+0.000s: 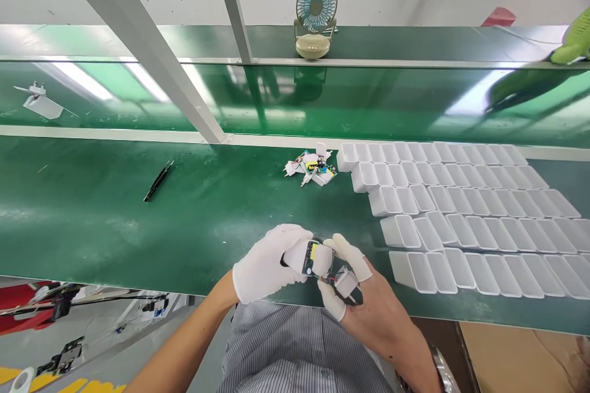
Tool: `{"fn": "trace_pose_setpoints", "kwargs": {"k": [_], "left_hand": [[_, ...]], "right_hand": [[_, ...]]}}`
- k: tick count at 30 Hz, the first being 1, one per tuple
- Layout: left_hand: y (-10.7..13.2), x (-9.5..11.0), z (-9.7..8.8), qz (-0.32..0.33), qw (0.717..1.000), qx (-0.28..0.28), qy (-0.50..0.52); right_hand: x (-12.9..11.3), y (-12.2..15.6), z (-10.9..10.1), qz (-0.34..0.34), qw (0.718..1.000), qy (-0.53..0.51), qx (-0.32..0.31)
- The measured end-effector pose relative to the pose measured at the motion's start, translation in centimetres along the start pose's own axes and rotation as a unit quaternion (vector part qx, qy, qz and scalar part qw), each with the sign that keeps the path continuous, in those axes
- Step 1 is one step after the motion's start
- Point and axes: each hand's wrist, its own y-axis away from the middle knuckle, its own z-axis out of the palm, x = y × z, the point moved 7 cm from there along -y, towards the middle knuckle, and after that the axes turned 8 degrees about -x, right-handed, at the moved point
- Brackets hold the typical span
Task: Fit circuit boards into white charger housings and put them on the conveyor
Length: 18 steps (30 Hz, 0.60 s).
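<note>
Close to the front edge of the bench, my two hands are together around a small power adapter in pieces. My left hand (271,261), in a white glove, is closed on a white plastic adapter housing (295,256). At the mouth of that housing is a circuit board (314,258) with yellow and black parts; how far it sits inside I cannot tell. With white covers on its fingertips, my right hand (369,301) grips the board's right side. A white plug piece (345,283) lies against its palm, and a thin red wire shows near it.
Rows of open white plastic cases (465,206) fill the bench's right side. Behind my hands lies a heap of circuit boards with white plug pieces (313,166). Black tweezers (158,181) rest at left. A fan (316,15) stands on the shelf; a slanting metal post (138,43) crosses upper left.
</note>
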Motion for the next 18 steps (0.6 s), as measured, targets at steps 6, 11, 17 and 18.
{"fn": "trace_pose_setpoints", "kwargs": {"k": [6,11,17,18], "left_hand": [[-0.09,0.00,-0.04,-0.013,1.000,-0.007,0.000],[-0.28,0.16,-0.07,-0.014,1.000,-0.024,0.009],[-0.23,-0.04,-0.03,-0.015,1.000,-0.019,0.020],[-0.20,-0.08,-0.01,-0.015,1.000,-0.018,0.020]], "right_hand": [[-0.04,0.18,0.15,0.007,1.000,0.009,0.009],[-0.17,0.17,0.12,-0.002,1.000,0.018,0.012],[-0.34,0.21,0.31,-0.004,1.000,0.023,0.007],[-0.36,0.21,0.32,-0.002,1.000,0.024,0.007]]}}
